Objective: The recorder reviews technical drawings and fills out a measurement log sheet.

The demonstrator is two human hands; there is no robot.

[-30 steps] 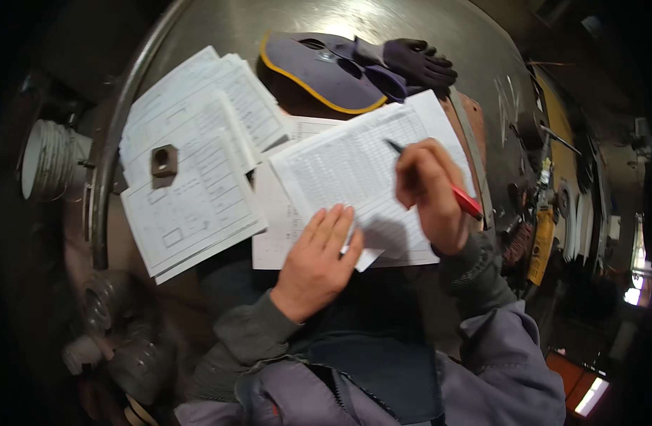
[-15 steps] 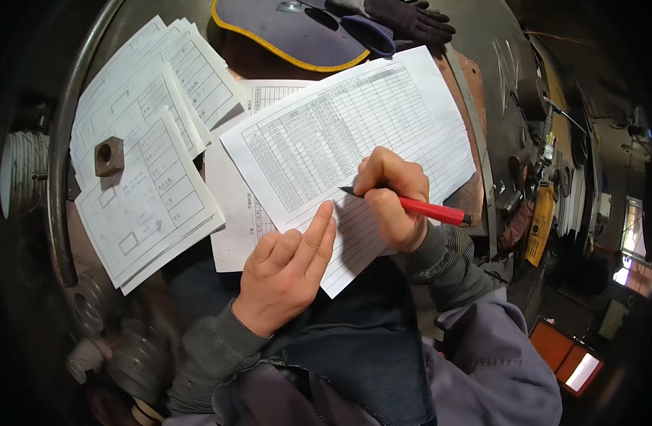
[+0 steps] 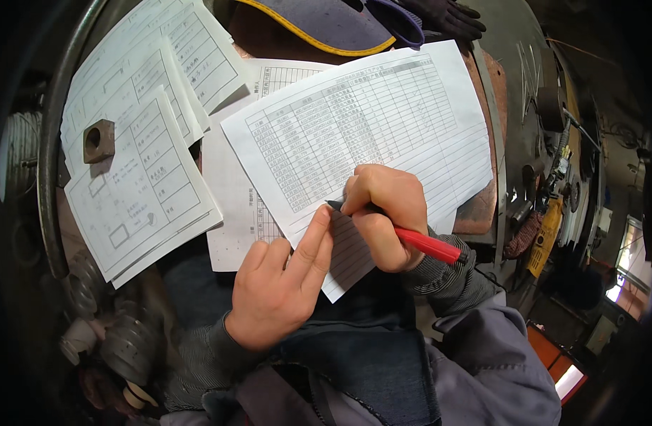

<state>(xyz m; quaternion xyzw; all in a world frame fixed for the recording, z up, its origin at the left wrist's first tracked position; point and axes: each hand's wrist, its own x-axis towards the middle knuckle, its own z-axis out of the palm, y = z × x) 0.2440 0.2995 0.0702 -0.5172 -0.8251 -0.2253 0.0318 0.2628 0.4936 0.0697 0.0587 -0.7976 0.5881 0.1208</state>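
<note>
My right hand [image 3: 388, 213] grips a red marker [image 3: 432, 246] with a black tip, fingers wrapped round its front part. The marker's tip meets the printed table sheet [image 3: 450, 167] near its lower rows, right by my left index fingertip. Palm down, my left hand [image 3: 275, 295] has its index and middle fingers stretched onto the lower left part of the sheet; the other fingers are bent. This sheet lies tilted over another printed form [image 3: 230, 245]. To the left is a stack of drawing sheets [image 3: 145, 177], with a square metal block [image 3: 107, 140] with a round hole resting on it.
At the far edge lie a dark visor-like piece [image 3: 333, 28] with yellow trim and dark gloves [image 3: 446, 15]. A curved metal pipe [image 3: 51, 149] borders the left side. A flat metal strip [image 3: 491, 121] runs along the right, beyond which are thin rods and a yellow tool [image 3: 546, 236].
My right hand has shifted down and the marker tip has moved left to my left index fingertip. The whole view has shifted slightly. My left hand still rests on the sheet.
</note>
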